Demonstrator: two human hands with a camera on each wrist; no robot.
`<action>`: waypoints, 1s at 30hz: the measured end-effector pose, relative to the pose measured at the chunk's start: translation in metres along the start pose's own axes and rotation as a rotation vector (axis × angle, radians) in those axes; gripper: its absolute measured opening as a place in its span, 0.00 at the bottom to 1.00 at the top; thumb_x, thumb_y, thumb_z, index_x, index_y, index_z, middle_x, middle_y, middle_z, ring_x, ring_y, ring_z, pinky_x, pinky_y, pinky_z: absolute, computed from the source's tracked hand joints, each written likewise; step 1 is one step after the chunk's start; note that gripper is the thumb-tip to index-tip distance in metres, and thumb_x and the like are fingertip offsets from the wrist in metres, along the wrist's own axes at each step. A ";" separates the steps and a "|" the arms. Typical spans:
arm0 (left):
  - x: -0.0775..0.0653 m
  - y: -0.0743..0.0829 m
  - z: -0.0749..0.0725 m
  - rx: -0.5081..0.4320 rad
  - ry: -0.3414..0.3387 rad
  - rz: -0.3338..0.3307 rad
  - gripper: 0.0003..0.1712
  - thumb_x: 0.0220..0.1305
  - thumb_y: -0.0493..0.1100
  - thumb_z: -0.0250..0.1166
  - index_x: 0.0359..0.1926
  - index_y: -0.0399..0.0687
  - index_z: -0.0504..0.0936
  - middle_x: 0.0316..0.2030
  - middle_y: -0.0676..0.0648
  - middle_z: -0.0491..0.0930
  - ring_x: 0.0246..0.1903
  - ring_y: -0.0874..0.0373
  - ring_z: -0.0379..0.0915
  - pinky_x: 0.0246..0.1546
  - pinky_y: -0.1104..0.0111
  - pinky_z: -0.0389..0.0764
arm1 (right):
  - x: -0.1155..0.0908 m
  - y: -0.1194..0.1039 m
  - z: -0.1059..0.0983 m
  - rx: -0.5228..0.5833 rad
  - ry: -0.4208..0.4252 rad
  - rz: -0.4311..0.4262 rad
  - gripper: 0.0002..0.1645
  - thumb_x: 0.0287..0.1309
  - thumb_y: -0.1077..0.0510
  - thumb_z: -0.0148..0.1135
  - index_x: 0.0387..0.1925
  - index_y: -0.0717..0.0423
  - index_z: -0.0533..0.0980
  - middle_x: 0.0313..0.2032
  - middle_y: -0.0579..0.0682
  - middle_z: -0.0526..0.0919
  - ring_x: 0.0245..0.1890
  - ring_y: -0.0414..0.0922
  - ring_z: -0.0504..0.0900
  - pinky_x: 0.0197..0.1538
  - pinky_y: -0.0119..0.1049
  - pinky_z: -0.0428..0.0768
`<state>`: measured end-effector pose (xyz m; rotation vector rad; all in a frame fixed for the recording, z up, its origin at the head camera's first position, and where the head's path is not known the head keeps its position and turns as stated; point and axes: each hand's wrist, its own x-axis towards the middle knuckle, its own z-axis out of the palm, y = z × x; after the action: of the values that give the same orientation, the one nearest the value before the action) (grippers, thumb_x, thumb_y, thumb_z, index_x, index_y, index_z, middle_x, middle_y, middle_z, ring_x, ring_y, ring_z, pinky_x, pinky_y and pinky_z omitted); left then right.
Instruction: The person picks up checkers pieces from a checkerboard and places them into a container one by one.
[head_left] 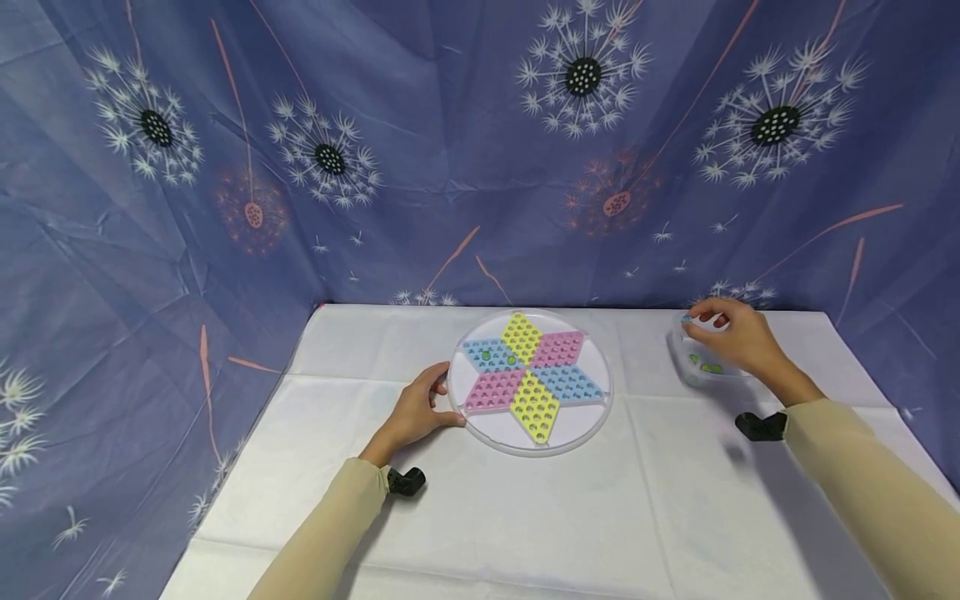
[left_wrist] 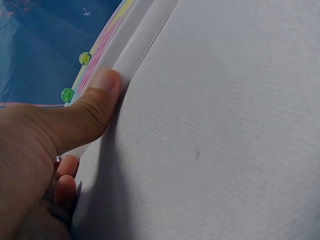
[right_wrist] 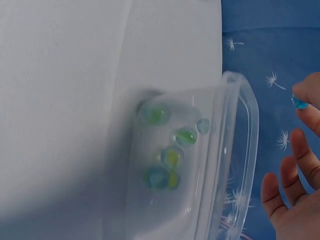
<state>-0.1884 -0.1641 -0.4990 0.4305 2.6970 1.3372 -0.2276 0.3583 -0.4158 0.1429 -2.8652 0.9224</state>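
Note:
A round white Chinese checkers board (head_left: 581, 425) with a six-pointed star of yellow, pink and blue holes lies on the table. My left hand (head_left: 415, 410) holds its left rim, the thumb (left_wrist: 102, 90) against the edge and the fingers partly hidden. Two green marbles (head_left: 486, 356) sit in the board's upper-left blue section. Between thumb and forefinger, my right hand (head_left: 738, 337) pinches a blue marble (right_wrist: 300, 102). That hand is above a clear plastic container (head_left: 678, 354), where several green and yellowish marbles (right_wrist: 186, 136) lie on the bottom.
A white cloth (head_left: 570, 525) covers the table under everything. Behind the table and to its left hangs a blue curtain (head_left: 465, 167) with dandelion prints. A small black device (head_left: 761, 427) is on the right wrist, and another black device (head_left: 407, 482) on the left.

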 end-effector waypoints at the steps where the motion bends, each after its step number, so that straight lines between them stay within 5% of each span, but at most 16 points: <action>1: 0.000 0.000 0.000 -0.001 0.000 0.001 0.60 0.47 0.42 0.85 0.78 0.40 0.62 0.45 0.46 0.75 0.37 0.55 0.65 0.41 0.64 0.70 | 0.001 0.001 -0.001 -0.002 0.002 0.002 0.23 0.69 0.43 0.64 0.53 0.55 0.81 0.51 0.62 0.79 0.48 0.57 0.73 0.43 0.52 0.72; 14: -0.001 -0.003 0.000 0.004 -0.003 0.009 0.59 0.48 0.43 0.85 0.78 0.42 0.62 0.46 0.46 0.76 0.37 0.55 0.66 0.40 0.63 0.70 | 0.001 0.024 0.002 -0.045 -0.052 0.036 0.23 0.70 0.44 0.63 0.53 0.58 0.80 0.50 0.64 0.78 0.47 0.57 0.72 0.38 0.46 0.72; 21: 0.000 -0.002 0.001 0.008 -0.007 0.006 0.60 0.47 0.44 0.85 0.78 0.43 0.62 0.46 0.46 0.76 0.37 0.55 0.66 0.41 0.64 0.70 | 0.003 0.041 0.005 -0.068 -0.134 0.043 0.23 0.70 0.44 0.63 0.52 0.59 0.80 0.51 0.66 0.78 0.46 0.62 0.77 0.43 0.54 0.77; 30: 0.001 -0.001 0.000 0.021 -0.001 0.006 0.60 0.47 0.43 0.85 0.78 0.44 0.62 0.49 0.47 0.76 0.38 0.55 0.68 0.42 0.64 0.72 | 0.005 0.046 0.008 -0.079 -0.168 0.041 0.23 0.69 0.45 0.65 0.52 0.60 0.80 0.51 0.67 0.78 0.45 0.62 0.78 0.35 0.44 0.77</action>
<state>-0.1894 -0.1646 -0.4994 0.4422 2.7135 1.3109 -0.2388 0.3909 -0.4478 0.1610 -3.0646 0.8403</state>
